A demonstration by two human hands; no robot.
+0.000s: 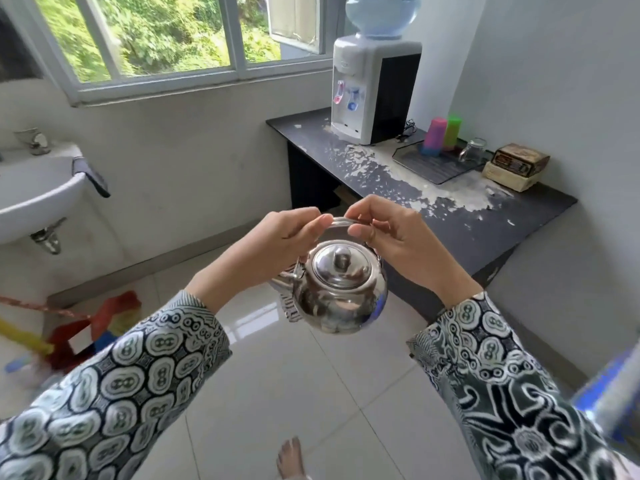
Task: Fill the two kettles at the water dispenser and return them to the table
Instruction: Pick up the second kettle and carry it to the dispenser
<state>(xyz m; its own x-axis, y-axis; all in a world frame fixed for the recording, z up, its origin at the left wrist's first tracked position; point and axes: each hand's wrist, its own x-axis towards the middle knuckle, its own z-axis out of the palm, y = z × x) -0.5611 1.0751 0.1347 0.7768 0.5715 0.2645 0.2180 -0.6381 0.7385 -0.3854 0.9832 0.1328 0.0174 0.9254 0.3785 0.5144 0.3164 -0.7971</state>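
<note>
A shiny steel kettle point(337, 292) with its lid on hangs in mid-air at the centre of the head view, spout pointing left. My left hand point(284, 240) and my right hand point(398, 237) both pinch its thin wire handle point(341, 221) from either side. The white water dispenser point(372, 88), with a blue bottle on top and red and blue taps, stands at the far end of a dark table point(467, 216) ahead and to the right. Only one kettle is in view.
On the table are a black tray point(433, 164) holding pink and green cups and a glass, plus a stacked box point(516, 166). A white sink point(38, 188) is on the left wall. Colourful cloth and a mop lie on the tiled floor at left. My bare foot shows below.
</note>
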